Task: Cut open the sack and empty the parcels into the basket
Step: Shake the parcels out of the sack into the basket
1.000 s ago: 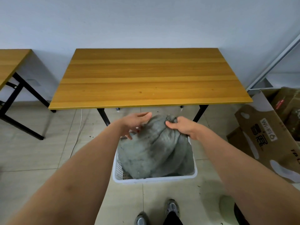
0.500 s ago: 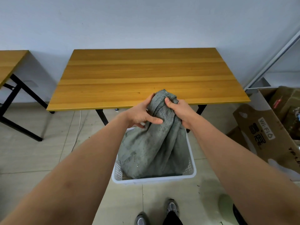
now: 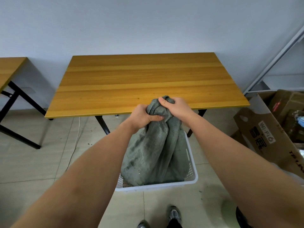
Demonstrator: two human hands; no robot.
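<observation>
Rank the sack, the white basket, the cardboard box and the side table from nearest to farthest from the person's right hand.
From the right hand:
1. Sack: gripped at its bunched top by this hand.
2. Basket: on the floor just below, around the sack's bottom.
3. Cardboard box: on the floor at the right.
4. Side table: far left, by the wall.

sack: coarse matt grey-green cloth (woven)
basket: white perforated plastic
table: smooth wood-grain top

Both arms out fwd, left hand & right hand fisted, fingers curled.
</observation>
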